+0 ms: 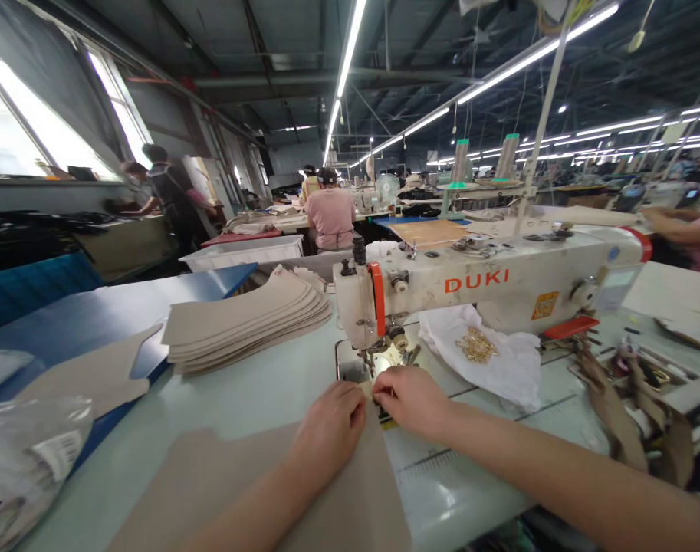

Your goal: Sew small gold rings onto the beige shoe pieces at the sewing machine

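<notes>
Head view: my left hand (330,429) and right hand (412,402) pinch tan cut piece (257,491), fingers tight on its top edge, at front of sewing machine (488,280). Held so, edge stays flat. More tan pieces (246,318) stacked near, easy to reach.

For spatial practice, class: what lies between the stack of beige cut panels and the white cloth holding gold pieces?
A white DUKI sewing machine's head stands between the panels and cloth, in the head view.

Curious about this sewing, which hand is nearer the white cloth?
The right hand is nearer, just below and left of the white cloth, not touching it. The left hand lies further left.
</notes>
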Demonstrator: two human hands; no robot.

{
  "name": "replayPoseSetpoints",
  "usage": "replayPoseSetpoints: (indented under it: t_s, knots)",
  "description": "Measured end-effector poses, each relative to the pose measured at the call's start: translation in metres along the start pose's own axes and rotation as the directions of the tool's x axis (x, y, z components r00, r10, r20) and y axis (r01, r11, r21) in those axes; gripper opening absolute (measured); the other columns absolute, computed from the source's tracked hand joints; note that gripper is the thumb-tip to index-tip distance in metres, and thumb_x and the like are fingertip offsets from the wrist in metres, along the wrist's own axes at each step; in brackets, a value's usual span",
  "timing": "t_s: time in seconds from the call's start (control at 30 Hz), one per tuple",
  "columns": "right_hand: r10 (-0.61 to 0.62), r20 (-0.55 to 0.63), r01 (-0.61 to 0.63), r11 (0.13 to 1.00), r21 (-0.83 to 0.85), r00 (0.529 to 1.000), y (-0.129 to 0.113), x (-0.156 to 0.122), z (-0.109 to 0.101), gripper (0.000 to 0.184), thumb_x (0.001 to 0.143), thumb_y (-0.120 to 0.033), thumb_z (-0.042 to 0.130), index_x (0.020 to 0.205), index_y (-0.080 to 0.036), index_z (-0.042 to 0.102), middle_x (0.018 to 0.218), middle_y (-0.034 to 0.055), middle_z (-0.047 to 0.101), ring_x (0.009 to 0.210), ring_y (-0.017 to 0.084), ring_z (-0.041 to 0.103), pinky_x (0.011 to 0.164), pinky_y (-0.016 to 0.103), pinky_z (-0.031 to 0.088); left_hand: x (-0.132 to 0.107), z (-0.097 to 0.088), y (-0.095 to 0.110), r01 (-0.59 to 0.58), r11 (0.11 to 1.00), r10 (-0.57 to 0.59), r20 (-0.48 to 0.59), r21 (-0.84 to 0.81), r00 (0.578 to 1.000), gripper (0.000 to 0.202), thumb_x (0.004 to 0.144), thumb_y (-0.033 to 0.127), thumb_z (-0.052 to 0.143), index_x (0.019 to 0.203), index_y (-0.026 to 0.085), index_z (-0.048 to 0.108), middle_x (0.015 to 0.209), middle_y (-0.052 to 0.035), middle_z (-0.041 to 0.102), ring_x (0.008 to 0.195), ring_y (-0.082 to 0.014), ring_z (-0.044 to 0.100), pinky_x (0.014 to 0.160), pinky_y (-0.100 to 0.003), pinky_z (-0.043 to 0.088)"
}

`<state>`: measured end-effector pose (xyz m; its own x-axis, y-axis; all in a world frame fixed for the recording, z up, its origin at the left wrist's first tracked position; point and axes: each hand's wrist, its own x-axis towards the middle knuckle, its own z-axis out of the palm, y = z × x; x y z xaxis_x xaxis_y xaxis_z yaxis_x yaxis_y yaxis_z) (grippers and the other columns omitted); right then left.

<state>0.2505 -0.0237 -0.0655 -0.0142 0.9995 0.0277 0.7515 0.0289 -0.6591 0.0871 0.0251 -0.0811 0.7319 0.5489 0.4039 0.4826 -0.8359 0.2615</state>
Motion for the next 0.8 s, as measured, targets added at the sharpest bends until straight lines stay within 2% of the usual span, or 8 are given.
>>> replayPoseSetpoints:
  t_s: [0.03, 0.1, 0.17, 0.3, 0.47, 0.7, 0.8]
  knots:
    - [-0.111, -0.033, 0.108, 0.990, -0.093, 0.993, 0.004, -0.005, 0.000, 0.015, 0.084, -0.015, 0.053, 0.082, -0.017, 0.067, 0.088, 0.0067, 0.067, 0.091, 0.021, 0.060, 0.080, 0.031, 0.042, 0.000, 0.001, 0.000, 0.002, 1.000, -0.002, -0.009, -0.006, 1.000, 0.018, 0.078, 0.006, 0.046, 0.068, 0.019, 0.054, 0.075, -0.0035, 0.064, 0.078, -0.0193, 0.059, 0.071, -0.030, 0.049]
    - [-0.319, -0.043, 0.296, 0.916, -0.272, 0.947, 0.013, -0.013, 0.000, 0.018, 0.088, -0.016, 0.049, 0.086, -0.018, 0.067, 0.086, 0.0054, 0.065, 0.087, 0.019, 0.057, 0.078, 0.030, 0.041, -0.001, 0.002, 0.000, -0.001, 1.000, 0.001, -0.023, -0.008, 1.000, 0.019, 0.078, 0.006, 0.046, 0.068, 0.019, 0.054, 0.074, -0.0031, 0.063, 0.077, -0.0189, 0.059, 0.070, -0.030, 0.049]
    - [-0.419, -0.014, 0.383, 0.844, -0.375, 0.908, 0.018, -0.018, 0.001, 0.019, 0.090, -0.017, 0.047, 0.087, -0.019, 0.066, 0.084, 0.0043, 0.062, 0.084, 0.018, 0.054, 0.074, 0.028, 0.040, -0.002, 0.002, 0.000, -0.006, 1.000, 0.006, -0.035, -0.001, 0.999, 0.019, 0.079, 0.007, 0.045, 0.067, 0.019, 0.053, 0.072, -0.0029, 0.062, 0.075, -0.0187, 0.059, 0.069, -0.030, 0.049]
    - [-0.454, 0.035, 0.416, 0.780, -0.468, 0.891, 0.018, -0.018, 0.001, 0.017, 0.090, -0.016, 0.048, 0.084, -0.019, 0.063, 0.083, 0.0035, 0.059, 0.083, 0.018, 0.051, 0.070, 0.028, 0.039, -0.002, 0.001, 0.000, -0.016, 1.000, 0.015, -0.047, -0.022, 0.999, 0.020, 0.080, 0.008, 0.045, 0.066, 0.020, 0.053, 0.073, -0.0033, 0.063, 0.075, -0.0186, 0.059, 0.069, -0.030, 0.049]
    - [-0.463, 0.054, 0.429, 0.764, -0.482, 0.885, 0.017, -0.019, 0.001, 0.016, 0.090, -0.016, 0.048, 0.086, -0.018, 0.063, 0.082, 0.0031, 0.057, 0.083, 0.018, 0.050, 0.069, 0.028, 0.038, -0.002, 0.000, 0.001, -0.013, 0.997, 0.009, -0.054, -0.076, 0.999, 0.019, 0.081, 0.010, 0.045, 0.068, 0.020, 0.055, 0.075, -0.0034, 0.065, 0.076, -0.0183, 0.059, 0.071, -0.031, 0.049]
    - [-0.472, 0.067, 0.440, 0.749, -0.496, 0.879, 0.018, -0.016, 0.001, 0.016, 0.091, -0.017, 0.048, 0.086, -0.018, 0.063, 0.082, 0.0029, 0.057, 0.082, 0.018, 0.050, 0.070, 0.029, 0.039, 0.000, 0.003, -0.003, -0.020, 0.998, 0.018, -0.022, -0.054, 1.000, 0.020, 0.082, 0.010, 0.045, 0.067, 0.019, 0.055, 0.074, -0.0034, 0.064, 0.076, -0.0184, 0.058, 0.069, -0.030, 0.049]
    - [-0.507, 0.120, 0.489, 0.702, -0.517, 0.854, 0.020, -0.018, -0.006, 0.013, 0.089, -0.016, 0.050, 0.091, -0.019, 0.063, 0.084, 0.0030, 0.059, 0.084, 0.019, 0.051, 0.072, 0.029, 0.040, 0.000, 0.002, -0.004, -0.020, 0.998, 0.019, -0.004, -0.059, 1.000, 0.018, 0.081, 0.011, 0.046, 0.068, 0.019, 0.056, 0.075, -0.0038, 0.064, 0.076, -0.0185, 0.058, 0.070, -0.030, 0.049]
